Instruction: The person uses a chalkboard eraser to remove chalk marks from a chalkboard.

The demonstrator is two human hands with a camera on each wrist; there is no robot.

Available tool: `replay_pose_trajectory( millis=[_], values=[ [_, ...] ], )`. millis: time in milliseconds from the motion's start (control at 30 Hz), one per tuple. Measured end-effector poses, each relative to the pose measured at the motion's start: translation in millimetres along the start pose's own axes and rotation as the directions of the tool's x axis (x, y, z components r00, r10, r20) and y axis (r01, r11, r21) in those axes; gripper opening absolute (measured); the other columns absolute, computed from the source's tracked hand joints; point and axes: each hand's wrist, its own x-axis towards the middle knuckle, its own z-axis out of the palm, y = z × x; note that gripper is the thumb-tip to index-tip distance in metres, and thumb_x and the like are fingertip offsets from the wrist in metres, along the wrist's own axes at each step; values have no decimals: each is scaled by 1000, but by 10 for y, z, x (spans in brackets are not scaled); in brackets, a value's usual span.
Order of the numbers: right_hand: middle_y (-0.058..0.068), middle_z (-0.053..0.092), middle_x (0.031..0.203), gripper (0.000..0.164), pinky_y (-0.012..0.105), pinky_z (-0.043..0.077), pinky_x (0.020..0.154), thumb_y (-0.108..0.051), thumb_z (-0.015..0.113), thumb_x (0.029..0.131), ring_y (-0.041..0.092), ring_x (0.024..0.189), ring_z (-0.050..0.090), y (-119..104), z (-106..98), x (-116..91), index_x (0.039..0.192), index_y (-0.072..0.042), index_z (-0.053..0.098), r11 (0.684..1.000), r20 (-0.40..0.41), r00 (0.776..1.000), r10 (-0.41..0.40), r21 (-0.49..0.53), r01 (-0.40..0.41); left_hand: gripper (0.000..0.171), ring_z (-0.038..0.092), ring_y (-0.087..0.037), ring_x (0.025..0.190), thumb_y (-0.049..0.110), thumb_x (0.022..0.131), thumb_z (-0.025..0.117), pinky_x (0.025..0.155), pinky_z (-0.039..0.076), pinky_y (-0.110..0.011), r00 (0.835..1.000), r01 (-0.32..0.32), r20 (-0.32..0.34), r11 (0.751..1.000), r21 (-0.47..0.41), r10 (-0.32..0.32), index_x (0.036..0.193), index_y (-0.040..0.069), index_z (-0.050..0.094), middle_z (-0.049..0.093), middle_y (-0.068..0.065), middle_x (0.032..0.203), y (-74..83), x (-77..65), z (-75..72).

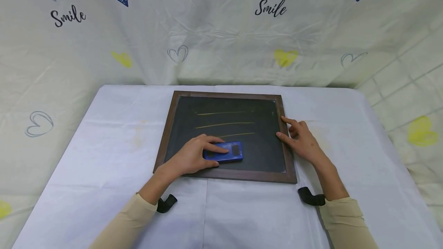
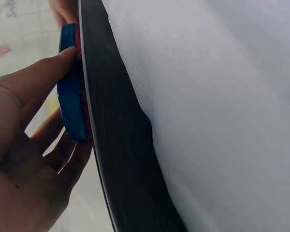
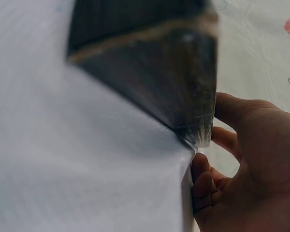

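A framed blackboard (image 1: 228,107) lies on the table, with three yellowish chalk lines (image 1: 225,125) across its middle. My left hand (image 1: 192,155) holds a blue blackboard eraser (image 1: 235,149) near the board's lower edge, just below the lowest line. In the left wrist view, the thumb lies along one side of the eraser (image 2: 72,108), and its reddish felt side faces the board. At the right side, my right hand (image 1: 304,141) rests thumb and forefinger on the wooden frame (image 1: 288,156); its other fingers are curled beside the frame's edge, as the right wrist view shows.
A white cloth (image 1: 104,156) covers the table under the board. Behind it hangs a pale curtain (image 1: 221,22) printed with hearts and "Smile". Black wrist mounts (image 1: 311,197) stick out near both sleeves.
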Motion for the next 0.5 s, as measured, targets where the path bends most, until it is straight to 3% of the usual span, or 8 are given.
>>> replay_pose_trajectory(
  millis=[300,500],
  values=[
    [27,47,122,70,41,45,80,-39,65,104,34,103,52,-8,4,0,162,-12,37,1000,5,1000,-7,6,7,46,54,-27,137,25,89,85,110,49,-52,1000,4,-12,1000,-4,-4,132,36,73,59,5,152,-123,-149,-79],
    [27,46,122,69,42,45,81,-37,65,104,33,102,51,16,16,9,162,-12,37,1000,-2,1000,-16,15,16,46,56,-24,132,25,89,85,105,51,-47,1000,5,-9,1000,-11,-5,132,36,73,59,6,152,-197,-248,-155]
  ],
)
